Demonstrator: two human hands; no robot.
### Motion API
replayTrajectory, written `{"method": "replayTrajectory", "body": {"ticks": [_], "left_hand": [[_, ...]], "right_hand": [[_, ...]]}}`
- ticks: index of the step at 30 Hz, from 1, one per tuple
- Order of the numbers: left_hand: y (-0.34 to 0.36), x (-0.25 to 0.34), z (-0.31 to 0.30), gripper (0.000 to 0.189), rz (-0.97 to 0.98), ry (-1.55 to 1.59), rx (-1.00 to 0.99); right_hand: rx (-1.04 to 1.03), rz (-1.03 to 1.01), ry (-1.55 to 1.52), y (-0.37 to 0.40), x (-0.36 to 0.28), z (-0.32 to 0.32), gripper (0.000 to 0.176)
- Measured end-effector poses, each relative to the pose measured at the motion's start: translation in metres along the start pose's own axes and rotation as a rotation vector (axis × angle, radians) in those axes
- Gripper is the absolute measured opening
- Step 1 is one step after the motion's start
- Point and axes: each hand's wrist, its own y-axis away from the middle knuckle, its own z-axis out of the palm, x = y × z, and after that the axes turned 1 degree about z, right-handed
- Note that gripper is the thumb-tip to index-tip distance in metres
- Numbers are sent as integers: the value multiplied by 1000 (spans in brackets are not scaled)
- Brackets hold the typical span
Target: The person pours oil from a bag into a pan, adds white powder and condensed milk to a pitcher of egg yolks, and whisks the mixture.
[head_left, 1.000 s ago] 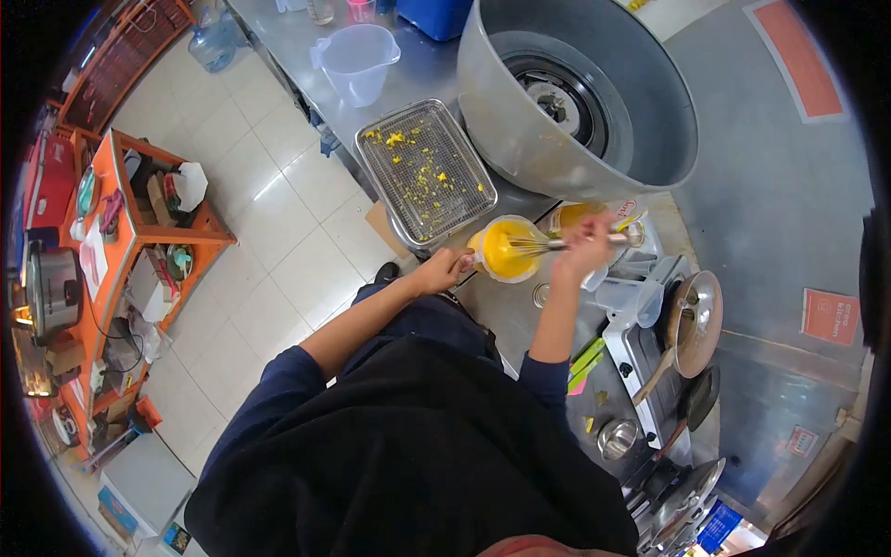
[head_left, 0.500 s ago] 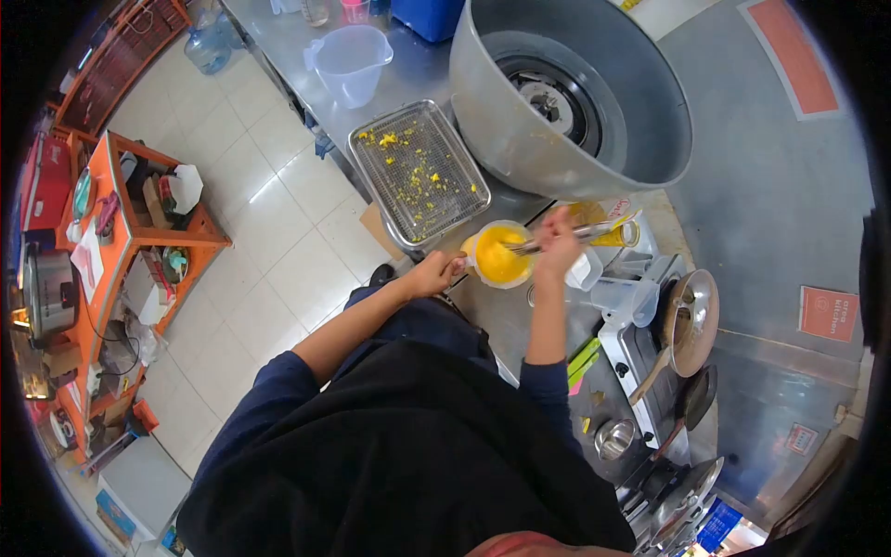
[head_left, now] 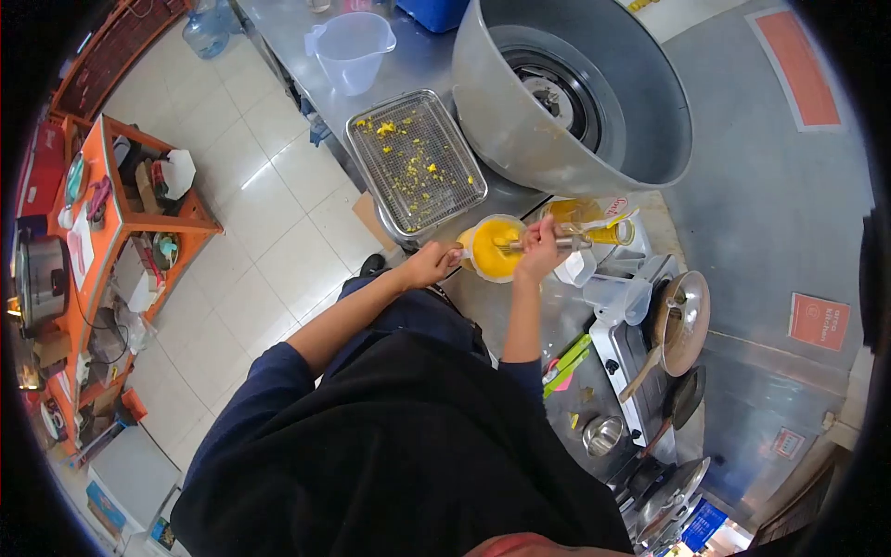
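My left hand (head_left: 432,264) is closed at the side of a pale plastic jug (head_left: 468,264), gripping it by its handle. The jug holds a thick, bright yellow mixture (head_left: 494,249). With my right hand (head_left: 536,252) I grip a whisk (head_left: 570,243) by its metal handle; its wire end is down in the yellow mixture. Just beyond the jug lies a wire-mesh rack on a metal tray (head_left: 373,178), scattered with yellow crumbs. A bottle of yellow oil (head_left: 608,229) and a small white container (head_left: 576,267) are close to my right hand.
A large metal drum (head_left: 492,111) stands at the back of the steel counter. A clear measuring jug (head_left: 351,58) is at the back left. To the right are a gas stove (head_left: 614,367), a frying pan (head_left: 689,325) and a small metal bowl (head_left: 602,434). An orange shelf (head_left: 172,223) stands left.
My right hand has moved slightly left and down with the whisk, which has shifted within the yellow mixture. My left hand keeps its hold on the jug. The camera view has shifted a little.
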Motion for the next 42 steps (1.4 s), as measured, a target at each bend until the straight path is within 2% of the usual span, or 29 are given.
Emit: {"method": "replayTrajectory", "body": {"ticks": [2, 4, 6, 7, 8, 10, 12, 14, 16, 18, 19, 20, 22, 23, 24, 26, 28, 30, 31, 32, 34, 35, 36, 38, 39, 40, 42], "left_hand": [[-1, -3, 0, 29, -7, 3, -9], [1, -7, 4, 28, -4, 2, 24], [6, -5, 5, 27, -29, 15, 31], [1, -4, 3, 26, -33, 20, 40], [-2, -5, 1, 26, -21, 15, 36], [0, -10, 1, 26, -13, -25, -7], [3, -8, 4, 26, -42, -14, -11], [1, -5, 1, 26, -52, -15, -9], [2, -1, 1, 27, -66, -2, 16], [0, 3, -1, 28, -57, -8, 6], [2, 5, -2, 29, -59, -7, 3], [4, 3, 0, 29, -65, -3, 13], [2, 0, -3, 32, 17, -21, 15], [0, 0, -3, 32, 23, -22, 17], [0, 0, -3, 32, 11, -9, 24], [-1, 1, -4, 33, 1, -1, 28], [2, 4, -5, 32, 10, -52, -4], [2, 4, -2, 31, -16, -25, 19], [1, 4, -2, 31, -29, -4, 28], [1, 2, -1, 31, -24, -4, 26], [-1, -3, -2, 31, -9, -19, 30], [-3, -1, -5, 31, -9, -22, 37], [-1, 5, -5, 31, -26, -24, 24], [2, 7, -5, 30, -48, -26, 24], [3, 8, -5, 30, -29, -29, 18], [2, 8, -6, 29, -4, -35, 12], [0, 5, -7, 29, -6, -39, 4]], "right_hand": [[-344, 175, 36, -18, -23, -10, 16], [-335, 211, -45, -22, -34, -13, 16], [23, -24, -97, -8, -21, -8, 21], [86, -4, -32, -8, 6, -7, 23], [88, -14, -40, -10, 0, -8, 23], [-340, 268, 84, -17, -23, -16, 19], [-399, 203, -19, -24, -35, -16, 19], [43, 8, -92, -14, -31, -6, 19], [30, -27, 17, -14, -6, -6, 19], [-516, 304, 74, -17, -17, -7, 17], [-502, 230, 2, -23, -33, -6, 18], [-510, 237, 7, -24, -37, -8, 18], [-53, 76, -99, -26, -40, -5, 21], [25, -3, 5, -24, -9, -9, 22], [25, -9, 1, -19, -9, -8, 22], [-488, 280, 148, -10, -11, -8, 21], [-456, 278, 66, -25, -32, -6, 21], [-211, 57, -112, -31, -44, -9, 23], [32, -71, -17, -16, -25, -4, 25], [34, -76, -20, -11, -14, -8, 25], [-461, 141, 140, -10, 2, -13, 26], [-281, 207, 116, -13, -16, -1, 25], [-281, 216, 125, -20, -27, -6, 25], [-243, 35, -133, -35, -43, -11, 24], [-24, 9, -117, -24, -33, -5, 22], [-22, 4, -122, -16, -20, -7, 22], [-473, 153, 91, -3, -5, -5, 25]]}}
